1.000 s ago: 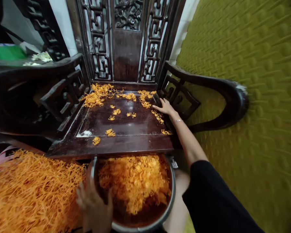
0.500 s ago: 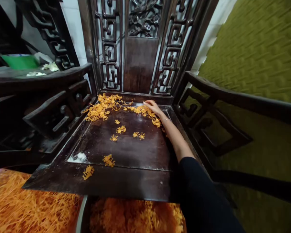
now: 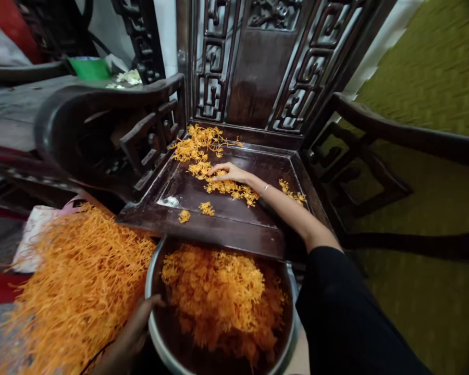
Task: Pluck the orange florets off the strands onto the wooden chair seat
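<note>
My right hand [image 3: 229, 173], with a thin bracelet at the wrist, reaches across the dark wooden chair seat [image 3: 226, 221]. Its fingers are stretched out, slightly bent, over a band of small orange-yellow, spidery blossom-like pieces [image 3: 234, 190]; the fingertips touch or nearly touch them. Low in the view, my left hand [image 3: 143, 315] is closed over the left rim of a round metal basin [image 3: 153, 328]; it is somewhat blurred. Inside the basin lies a heap of the same orange pieces [image 3: 222, 297]. A stringy orange tangle [image 3: 197, 143] rests at the seat's back left corner.
Left of the basin stands a big pile of thin orange strands [image 3: 89, 271] with a pale bag [image 3: 35, 234] behind it. Carved armrests [image 3: 375, 122] flank the seat. White powder [image 3: 170, 201] lies near its left edge. A green bowl [image 3: 89, 68] stands on the side table.
My right hand has moved from the seat's back right to its middle left, and scattered pieces are now bunched in a band. The view has shifted, bringing the basin and my left hand into sight.
</note>
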### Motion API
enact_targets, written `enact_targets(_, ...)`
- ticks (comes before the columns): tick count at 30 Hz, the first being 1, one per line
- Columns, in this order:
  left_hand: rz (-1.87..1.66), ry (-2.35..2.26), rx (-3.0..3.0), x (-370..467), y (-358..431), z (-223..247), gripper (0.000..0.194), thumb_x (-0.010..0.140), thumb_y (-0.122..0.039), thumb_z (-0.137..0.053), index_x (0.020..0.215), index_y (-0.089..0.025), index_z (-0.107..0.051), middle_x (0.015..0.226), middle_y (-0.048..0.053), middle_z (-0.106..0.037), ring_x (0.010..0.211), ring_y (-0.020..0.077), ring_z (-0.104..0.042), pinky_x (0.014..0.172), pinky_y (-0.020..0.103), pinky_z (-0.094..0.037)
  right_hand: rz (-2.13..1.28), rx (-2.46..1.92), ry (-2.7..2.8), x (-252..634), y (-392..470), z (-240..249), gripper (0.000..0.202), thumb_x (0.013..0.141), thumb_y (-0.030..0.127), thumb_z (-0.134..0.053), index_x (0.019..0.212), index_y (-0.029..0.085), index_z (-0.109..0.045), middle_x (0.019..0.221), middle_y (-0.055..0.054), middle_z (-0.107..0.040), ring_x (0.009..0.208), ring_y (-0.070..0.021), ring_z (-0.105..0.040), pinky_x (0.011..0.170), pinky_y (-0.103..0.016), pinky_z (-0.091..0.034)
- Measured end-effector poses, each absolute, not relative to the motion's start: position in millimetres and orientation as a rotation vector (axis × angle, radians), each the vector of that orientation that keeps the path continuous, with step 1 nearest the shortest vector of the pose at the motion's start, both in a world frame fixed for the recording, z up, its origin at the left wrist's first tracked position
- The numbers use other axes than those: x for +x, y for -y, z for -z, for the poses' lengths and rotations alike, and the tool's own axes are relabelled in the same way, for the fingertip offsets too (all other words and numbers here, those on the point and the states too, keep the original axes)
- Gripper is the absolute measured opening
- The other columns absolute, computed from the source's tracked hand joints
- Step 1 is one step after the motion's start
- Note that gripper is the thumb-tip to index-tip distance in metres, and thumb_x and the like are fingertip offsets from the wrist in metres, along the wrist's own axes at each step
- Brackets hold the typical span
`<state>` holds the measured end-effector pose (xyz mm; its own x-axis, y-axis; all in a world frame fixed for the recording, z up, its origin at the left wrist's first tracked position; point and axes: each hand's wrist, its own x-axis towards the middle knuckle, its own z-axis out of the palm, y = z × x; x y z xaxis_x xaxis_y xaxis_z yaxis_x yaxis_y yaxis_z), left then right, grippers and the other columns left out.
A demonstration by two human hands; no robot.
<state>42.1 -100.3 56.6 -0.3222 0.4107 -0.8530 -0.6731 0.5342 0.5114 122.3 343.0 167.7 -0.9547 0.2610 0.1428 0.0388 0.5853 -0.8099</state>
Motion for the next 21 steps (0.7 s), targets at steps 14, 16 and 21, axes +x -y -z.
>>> enact_targets(14, -0.980, -1.482, 0.014, 24.2, 110.7, -75.6, 0.019, 0.064, -0.028, -0.068, 0.076, -0.018, -0.058, 0.065, 0.003, -0.063, 0.065, 0.0237, -0.063, 0.066, 0.036, -0.053, -0.992, 0.079, 2.896, 213.2, -131.1, -199.6, 0.033, 0.085, 0.032, -0.065, 0.115, 0.018, -0.067, 0.126, -0.013, -0.062, 0.118, -0.0231, -0.055, 0.104, -0.045, -0.039)
enact_targets(16, -0.954, -1.477, 0.043, 23.2, 111.1, -74.0, 0.017, 0.065, -0.028, -0.067, 0.076, -0.018, -0.057, 0.065, 0.003, -0.062, 0.066, 0.0233, -0.064, 0.068, 0.036, -0.054, -0.926, 0.057, 3.027, 234.5, -113.0, -217.0, 0.045, 0.084, 0.036, -0.067, 0.127, 0.022, -0.060, 0.143, -0.012, -0.049, 0.133, -0.0265, -0.043, 0.112, -0.050, -0.027)
enact_targets(21, -0.915, -1.468, 0.132, 24.4, 111.8, -67.2, 0.019, 0.068, -0.031, -0.067, 0.078, -0.019, -0.058, 0.066, 0.003, -0.062, 0.072, 0.0253, -0.065, 0.071, 0.038, -0.054, -0.986, -0.435, 2.877, 300.5, -168.8, -253.6, 0.040, 0.085, 0.050, -0.062, 0.121, 0.032, -0.064, 0.144, 0.000, -0.049, 0.140, -0.0262, -0.033, 0.119, -0.052, -0.001)
